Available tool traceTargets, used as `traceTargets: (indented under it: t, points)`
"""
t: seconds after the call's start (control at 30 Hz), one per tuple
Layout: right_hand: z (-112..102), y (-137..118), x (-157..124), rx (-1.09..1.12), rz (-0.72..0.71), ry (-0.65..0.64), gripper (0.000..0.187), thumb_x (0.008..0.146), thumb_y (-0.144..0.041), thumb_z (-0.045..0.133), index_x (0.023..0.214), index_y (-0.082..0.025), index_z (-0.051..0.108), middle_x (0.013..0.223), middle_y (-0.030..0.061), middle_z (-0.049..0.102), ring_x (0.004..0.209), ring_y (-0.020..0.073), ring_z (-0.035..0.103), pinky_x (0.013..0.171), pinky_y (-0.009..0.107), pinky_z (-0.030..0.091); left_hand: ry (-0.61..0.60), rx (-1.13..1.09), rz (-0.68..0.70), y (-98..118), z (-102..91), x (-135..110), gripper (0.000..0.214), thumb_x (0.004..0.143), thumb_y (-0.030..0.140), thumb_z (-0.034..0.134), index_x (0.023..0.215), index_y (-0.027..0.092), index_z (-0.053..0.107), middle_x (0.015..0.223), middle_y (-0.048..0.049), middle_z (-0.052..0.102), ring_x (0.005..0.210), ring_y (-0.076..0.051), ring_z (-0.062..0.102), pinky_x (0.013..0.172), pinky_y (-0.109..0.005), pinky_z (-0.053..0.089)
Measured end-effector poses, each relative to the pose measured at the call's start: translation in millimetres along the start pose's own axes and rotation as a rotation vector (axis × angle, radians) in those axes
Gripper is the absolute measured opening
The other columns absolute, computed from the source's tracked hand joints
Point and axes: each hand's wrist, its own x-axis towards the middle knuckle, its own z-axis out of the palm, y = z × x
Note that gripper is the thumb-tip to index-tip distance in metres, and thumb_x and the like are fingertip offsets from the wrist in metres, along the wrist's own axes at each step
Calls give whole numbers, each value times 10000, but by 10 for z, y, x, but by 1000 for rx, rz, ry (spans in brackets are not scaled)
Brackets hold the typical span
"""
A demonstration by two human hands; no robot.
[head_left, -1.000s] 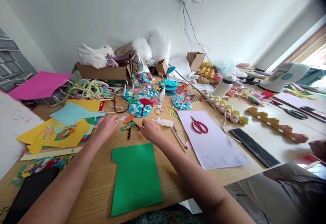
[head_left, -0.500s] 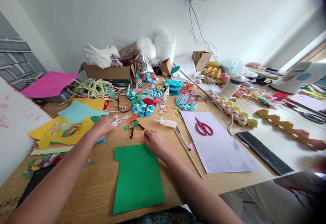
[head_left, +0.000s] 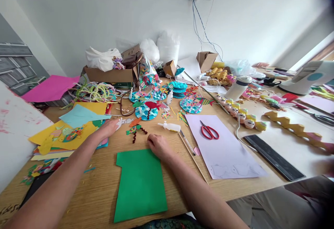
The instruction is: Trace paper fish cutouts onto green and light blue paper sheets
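My left hand (head_left: 110,128) reaches over the left part of the table, its fingers closed at the edge of a small white paper cutout (head_left: 119,122). More pale fish-shaped cutouts (head_left: 127,121) lie just right of it. My right hand (head_left: 158,144) rests on the table in a loose fist, and nothing shows sticking out of it. Under its wrist side lies the top corner of a green sheet (head_left: 141,187) with a notch cut from its left edge. Between the hands sits a colourful paper fish (head_left: 133,129) with brown curly pipe-cleaner pieces (head_left: 134,137).
Right of my right hand lie a glue bottle (head_left: 171,127), a pen (head_left: 188,142), a thin stick (head_left: 194,159) and red-handled scissors (head_left: 209,132) on a white sheet (head_left: 224,159) with pencilled fish. Stacked coloured paper (head_left: 86,105) is at left. Decorated blue plates (head_left: 146,112) stand behind.
My left hand has shifted slightly, and the white cutout at its fingertips now stands more upright and closer to the other cutouts. My right hand stays in place.
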Motion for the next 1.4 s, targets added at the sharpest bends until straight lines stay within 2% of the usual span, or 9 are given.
traceTargets:
  t: [0.13,0.33,0.6,0.9,1.03,1.23,1.4]
  points:
    - [4,-11,2,7,-14,-15,193,867,-180,420,896,-170,611,911,66,679,805,136,601,663,216,346,-45,19,23,140,-24,172,290,883,333,535,1109,153,562,1114,-79,587,966,-205,585,821,-415,502]
    - [-18,-23,-11,0,-26,-31,205,872,-186,413,909,-166,613,913,72,678,789,135,601,653,218,349,-47,51,19,294,59,370,314,880,330,542,1148,167,543,1133,-81,577,966,-206,586,810,-408,509]
    - [-11,-22,-19,-29,-51,-30,199,870,-202,422,894,-170,616,910,72,679,802,139,610,650,221,357,-39,88,69,266,99,486,308,872,319,554,1139,164,550,1175,-87,560,1035,-225,559,863,-440,482]
    - [-25,-33,-28,-32,-48,-40,207,868,-201,415,899,-163,617,911,83,681,791,143,606,645,223,359,-77,89,17,255,116,605,314,871,328,555,1136,160,549,1153,-86,568,999,-217,574,830,-424,499]
    - [-35,-42,-28,-36,-39,-44,205,871,-204,420,900,-166,619,918,80,680,790,140,605,651,224,354,-65,55,-18,254,115,602,309,872,330,554,1128,156,551,1126,-81,578,972,-209,583,812,-413,506]
    - [-35,-35,-23,-37,-44,-49,203,875,-214,425,882,-169,622,906,72,679,792,136,603,652,222,348,10,-49,-66,255,110,474,310,877,330,546,1129,148,544,1086,-77,591,922,-195,595,782,-399,516]
    - [-36,-35,-18,-38,-46,-53,200,875,-208,425,885,-170,621,905,70,680,794,138,609,644,224,345,66,-155,-53,116,14,361,275,882,326,538,1079,136,563,1033,-65,611,864,-175,605,749,-371,519]
